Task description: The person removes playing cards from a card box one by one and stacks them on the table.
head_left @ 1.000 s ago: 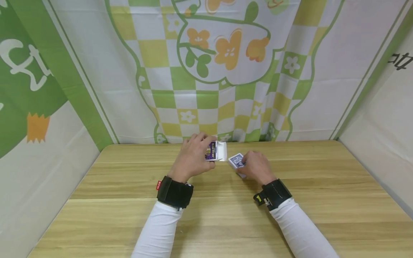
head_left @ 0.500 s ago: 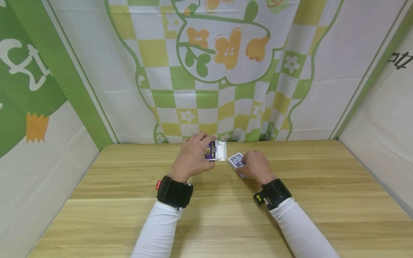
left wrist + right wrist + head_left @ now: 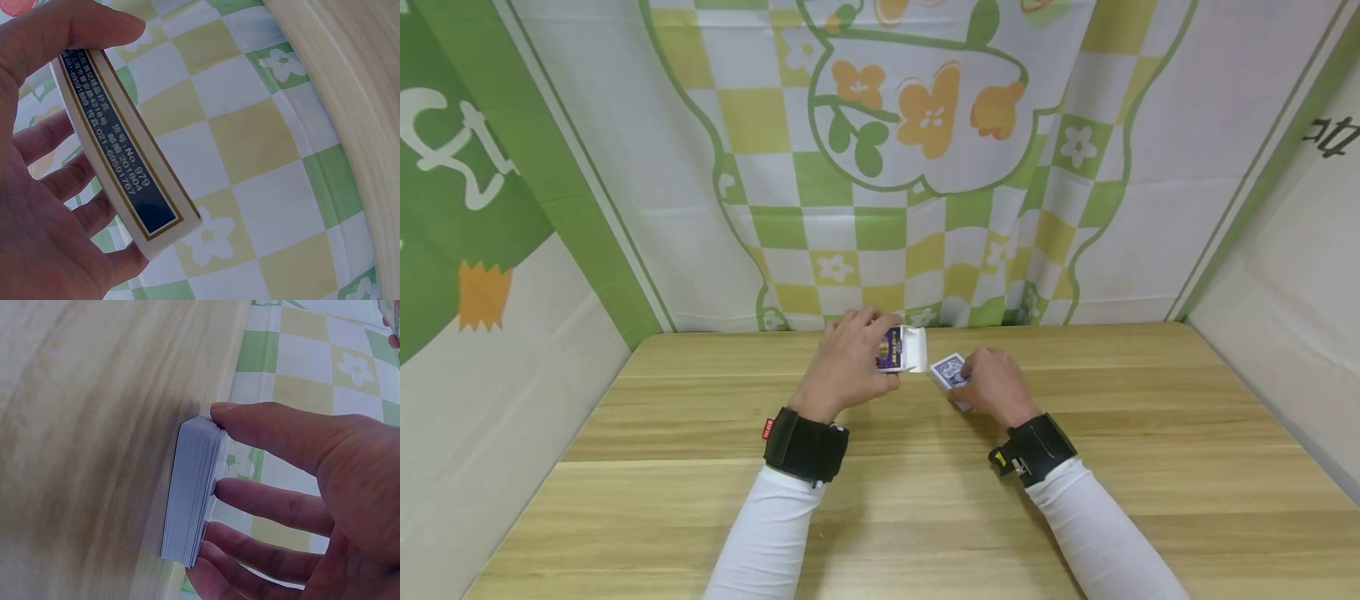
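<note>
My left hand (image 3: 847,367) grips a small purple and white playing-card box (image 3: 891,350) near the back of the table. The box's white flap stands open at its right end, towards the deck. In the left wrist view, thumb and fingers hold the card box (image 3: 125,150) by opposite edges, its dark blue printed side showing. To the right, my right hand (image 3: 1000,387) holds a deck of playing cards (image 3: 947,369) with blue-patterned backs up. The right wrist view shows the thumb and fingers on the deck (image 3: 194,487), its white card edges squared and close to the tabletop.
The wooden table (image 3: 910,517) spreads in front and to both sides. A green, yellow and white patterned curtain (image 3: 880,225) hangs directly behind its back edge. White cloth walls (image 3: 1300,317) stand at the sides. Black bands (image 3: 808,446) wrap both wrists.
</note>
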A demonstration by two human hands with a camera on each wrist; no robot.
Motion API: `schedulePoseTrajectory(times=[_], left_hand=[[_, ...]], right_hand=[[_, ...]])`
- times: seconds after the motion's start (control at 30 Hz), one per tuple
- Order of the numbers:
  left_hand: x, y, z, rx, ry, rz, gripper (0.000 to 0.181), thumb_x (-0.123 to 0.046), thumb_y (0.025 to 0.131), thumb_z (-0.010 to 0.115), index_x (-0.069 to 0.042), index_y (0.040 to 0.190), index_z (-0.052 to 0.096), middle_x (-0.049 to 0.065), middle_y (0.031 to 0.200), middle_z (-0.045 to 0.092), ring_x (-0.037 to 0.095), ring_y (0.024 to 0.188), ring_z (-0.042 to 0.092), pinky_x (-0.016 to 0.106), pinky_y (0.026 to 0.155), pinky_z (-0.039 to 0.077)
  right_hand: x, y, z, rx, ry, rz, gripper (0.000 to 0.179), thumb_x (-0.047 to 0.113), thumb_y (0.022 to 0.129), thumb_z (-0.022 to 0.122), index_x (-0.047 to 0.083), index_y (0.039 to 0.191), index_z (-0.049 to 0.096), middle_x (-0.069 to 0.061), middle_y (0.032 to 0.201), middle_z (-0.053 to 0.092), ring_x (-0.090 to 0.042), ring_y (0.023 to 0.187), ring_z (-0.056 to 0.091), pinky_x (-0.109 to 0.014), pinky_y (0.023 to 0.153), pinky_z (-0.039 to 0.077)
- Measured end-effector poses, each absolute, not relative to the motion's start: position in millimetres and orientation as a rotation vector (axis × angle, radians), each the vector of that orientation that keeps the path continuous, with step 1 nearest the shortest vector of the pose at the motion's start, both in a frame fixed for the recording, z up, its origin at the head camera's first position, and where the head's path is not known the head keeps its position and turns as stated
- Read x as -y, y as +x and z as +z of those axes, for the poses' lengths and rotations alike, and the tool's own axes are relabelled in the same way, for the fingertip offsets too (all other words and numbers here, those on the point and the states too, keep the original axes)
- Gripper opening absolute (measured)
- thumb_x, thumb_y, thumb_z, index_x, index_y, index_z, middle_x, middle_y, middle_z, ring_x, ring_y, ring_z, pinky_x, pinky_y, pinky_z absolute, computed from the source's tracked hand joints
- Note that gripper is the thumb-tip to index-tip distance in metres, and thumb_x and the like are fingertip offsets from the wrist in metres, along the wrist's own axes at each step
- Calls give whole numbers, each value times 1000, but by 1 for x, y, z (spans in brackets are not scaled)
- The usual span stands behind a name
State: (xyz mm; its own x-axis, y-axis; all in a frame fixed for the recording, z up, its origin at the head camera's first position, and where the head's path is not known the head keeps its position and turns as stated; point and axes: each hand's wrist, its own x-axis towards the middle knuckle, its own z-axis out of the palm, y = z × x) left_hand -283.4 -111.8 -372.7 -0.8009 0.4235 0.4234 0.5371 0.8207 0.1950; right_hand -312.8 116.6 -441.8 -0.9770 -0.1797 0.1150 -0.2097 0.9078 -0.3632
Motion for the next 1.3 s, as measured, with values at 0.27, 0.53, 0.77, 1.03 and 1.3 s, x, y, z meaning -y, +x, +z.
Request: schedulePoseTrajectory(times=[0.27, 0.53, 0.77, 1.03, 1.3], left_hand=[[111, -283, -374, 2646, -721, -425, 73, -31, 58, 75, -20, 126, 51, -1, 112, 50, 18, 99, 45, 38, 81, 34], [111, -283, -374, 2649, -721, -427, 74, -32, 58, 75, -20, 126, 51, -1, 113, 50, 19, 100, 45, 37, 81, 35], [111, -283, -374, 2651, -718, -428, 74, -32, 57, 75, -21, 126, 51, -2, 112, 50, 18, 99, 45, 37, 80, 35], [111, -283, -374, 2656, -714, -425, 73, -31, 57, 75, -21, 126, 51, -2, 112, 50, 18, 99, 45, 36, 80, 34], [110, -283, -374, 2659, -713, -425, 73, -32, 58, 76, -21, 126, 51, -2, 112, 50, 17, 98, 45, 36, 79, 35]], right_hand=[[-117, -313, -442, 2988, 306, 569, 46, 38, 62, 77, 6, 94, 68, -7, 84, 60, -19, 70, 52, -30, 58, 40], [-117, -313, -442, 2990, 298, 569, 48, 38, 62, 77, 5, 96, 68, -8, 85, 61, -19, 69, 52, -29, 57, 40], [-116, -312, -441, 2996, 289, 568, 48, 39, 62, 77, 5, 96, 69, -9, 87, 61, -19, 70, 52, -29, 58, 40], [-117, -311, -440, 2995, 268, 578, 48, 41, 63, 76, 7, 96, 69, -9, 88, 61, -19, 71, 52, -30, 58, 40], [-117, -311, -440, 2993, 237, 558, 50, 45, 62, 76, 11, 97, 69, -7, 89, 61, -19, 71, 52, -30, 57, 39]])
